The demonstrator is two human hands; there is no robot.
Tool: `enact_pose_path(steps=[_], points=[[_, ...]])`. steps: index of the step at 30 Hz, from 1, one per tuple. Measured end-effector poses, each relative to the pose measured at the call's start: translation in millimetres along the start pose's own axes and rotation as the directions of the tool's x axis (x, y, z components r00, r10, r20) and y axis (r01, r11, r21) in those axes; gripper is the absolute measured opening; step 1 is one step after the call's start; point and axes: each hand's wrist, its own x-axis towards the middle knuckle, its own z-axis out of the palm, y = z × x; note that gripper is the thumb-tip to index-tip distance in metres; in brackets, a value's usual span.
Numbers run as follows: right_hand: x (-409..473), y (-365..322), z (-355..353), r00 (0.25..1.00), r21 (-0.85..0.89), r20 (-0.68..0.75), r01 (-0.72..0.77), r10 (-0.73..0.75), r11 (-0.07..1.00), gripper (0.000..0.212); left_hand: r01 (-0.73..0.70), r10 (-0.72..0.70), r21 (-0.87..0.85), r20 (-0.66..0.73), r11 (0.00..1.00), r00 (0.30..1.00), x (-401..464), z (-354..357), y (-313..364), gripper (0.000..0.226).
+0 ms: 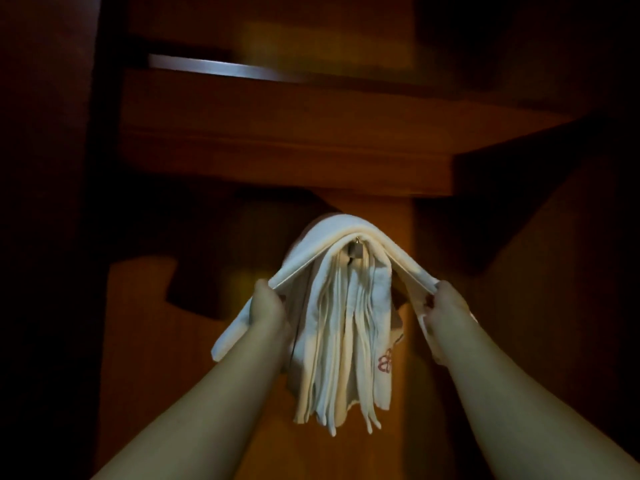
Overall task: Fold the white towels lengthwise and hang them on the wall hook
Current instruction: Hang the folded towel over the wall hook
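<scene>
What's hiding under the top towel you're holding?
Under the top towel, held by the left hand and right hand, a bunch of white towels hangs from a small metal hook. How the hook joins the wall is covered.

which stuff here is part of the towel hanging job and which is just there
Part of the job: top towel, held by left hand and right hand; hanging towels; wall hook.

Just there: wooden ledge; wooden panel.
</scene>
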Motion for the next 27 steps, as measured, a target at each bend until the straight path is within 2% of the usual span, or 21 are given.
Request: enact_pose_path(steps=[3,5,8,10,12,13,14,16,17,18,19,20,21,22,23,24,25,27], points=[[0.0,19.1,-10.0,0.998,-0.052,-0.065,-0.023,0.019,0.998,0.038,0.082,-0.092,-0.079,-0.135,0.994,0.987,-3.7,-17.8,-11.1,0.057],[-1.5,29.1,-10.0,0.997,-0.073,-0.067,-0.053,0.048,0.996,0.032,0.130,-0.138,-0.074,-0.120,0.989,0.983,-9.3,-21.9,-16.5,0.048],[-7.3,54.2,-10.3,0.994,-0.187,-0.021,-0.105,0.103,0.977,0.033,0.216,-0.212,0.063,-0.053,0.974,0.976,-15.2,-35.1,-24.8,0.023],[-10.4,72.4,-16.9,0.985,-0.285,0.062,-0.138,0.162,0.949,0.035,0.258,-0.261,0.196,-0.008,0.946,0.965,-11.9,-51.6,-30.7,0.022],[-9.5,81.1,-26.2,0.980,-0.449,0.120,-0.088,0.157,0.889,0.044,0.292,-0.291,0.346,-0.055,0.892,0.955,-4.9,-68.0,-36.8,0.026],[-6.2,83.4,-30.5,0.987,-0.567,0.125,-0.008,0.096,0.824,0.048,0.280,-0.265,0.409,-0.094,0.868,0.960,-1.3,-73.8,-38.2,0.023],[-2.7,84.5,-34.1,0.992,-0.701,0.125,0.095,-0.010,0.707,0.051,0.246,-0.206,0.494,-0.135,0.834,0.969,3.0,-78.5,-40.2,0.025],[1.3,86.1,-37.8,0.951,-0.857,0.181,0.277,-0.249,0.434,0.049,0.139,0.031,0.717,-0.219,0.683,0.975,12.4,-84.4,-44.8,0.043],[0.5,87.0,-37.8,0.916,-0.851,0.227,0.351,-0.330,0.390,0.048,0.076,0.195,0.828,-0.219,0.556,0.956,15.4,-88.2,-47.5,0.052],[-2.0,87.9,-38.0,0.889,-0.814,0.277,0.418,-0.363,0.403,0.050,0.003,0.353,0.900,-0.174,0.436,0.919,19.3,-91.2,-50.4,0.058],[-4.6,88.8,-38.5,0.878,-0.758,0.326,0.464,-0.349,0.458,0.052,-0.072,0.444,0.933,-0.099,0.353,0.891,19.5,-93.5,-52.4,0.062],[-6.8,90.2,-38.5,0.878,-0.702,0.373,0.479,-0.301,0.527,0.052,-0.149,0.432,0.926,-0.016,0.346,0.902,20.2,-93.3,-55.1,0.062],[-9.1,92.0,-39.0,0.883,-0.668,0.413,0.460,-0.224,0.585,0.050,-0.209,0.340,0.881,0.059,0.425,0.939,20.4,-89.3,-58.5,0.057],[-10.3,94.0,-40.6,0.879,-0.655,0.454,0.442,-0.149,0.613,0.048,-0.196,0.185,0.816,0.111,0.543,0.976,19.9,-84.4,-62.3,0.050],[-12.3,96.0,-43.1,0.870,-0.650,0.485,0.429,-0.092,0.627,0.045,-0.115,0.022,0.751,0.132,0.650,0.991,17.7,-79.7,-66.9,0.047],[-15.7,97.5,-45.2,0.860,-0.643,0.507,0.417,-0.051,0.643,0.042,-0.024,-0.096,0.697,0.132,0.716,0.987,13.9,-76.3,-70.8,0.051],[-19.0,99.5,-47.0,0.853,-0.627,0.522,0.404,-0.026,0.666,0.039,0.037,-0.168,0.676,0.129,0.736,0.977,9.8,-74.8,-75.1,0.059],[-23.6,105.8,-52.5,0.844,-0.582,0.535,0.343,0.029,0.737,0.035,0.044,-0.209,0.684,0.160,0.728,0.965,0.5,-78.3,-86.7,0.071]])
